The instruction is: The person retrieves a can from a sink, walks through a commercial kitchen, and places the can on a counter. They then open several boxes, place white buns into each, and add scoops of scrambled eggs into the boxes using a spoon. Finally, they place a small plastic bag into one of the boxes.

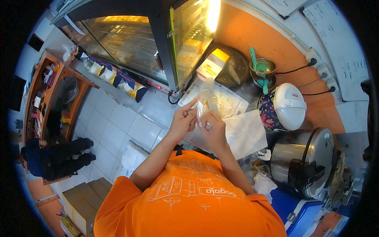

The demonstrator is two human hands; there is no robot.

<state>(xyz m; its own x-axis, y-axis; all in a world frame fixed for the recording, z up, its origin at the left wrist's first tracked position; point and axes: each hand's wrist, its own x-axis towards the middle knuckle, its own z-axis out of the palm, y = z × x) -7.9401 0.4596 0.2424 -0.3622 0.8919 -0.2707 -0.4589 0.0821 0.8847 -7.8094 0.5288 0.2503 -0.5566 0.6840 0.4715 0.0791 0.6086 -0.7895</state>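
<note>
Between my two hands, in front of my chest, is a clear plastic bag (206, 94). My left hand (184, 120) pinches its near left side with closed fingers. On the other side, my right hand (213, 125) grips the bag's edge, fingers curled. Glare on the plastic makes any contents hard to make out. Beyond the bag lies a white tray (236, 103) with yellowish-brown crumbs on it. A whitish sheet (246, 134) is spread on the counter just right of my right hand. Behind the tray, a yellow and white box (213, 64) rests at a stone mortar with a pestle (233, 74).
A lit glass display warmer (130, 39) stands at the back left, its side glass near the tray. To the right are metal bowls with green spoons (260, 67), a white-lidded rice cooker (290, 106) and a large steel cooker (294, 158). Several snack packs (118, 81) line the counter.
</note>
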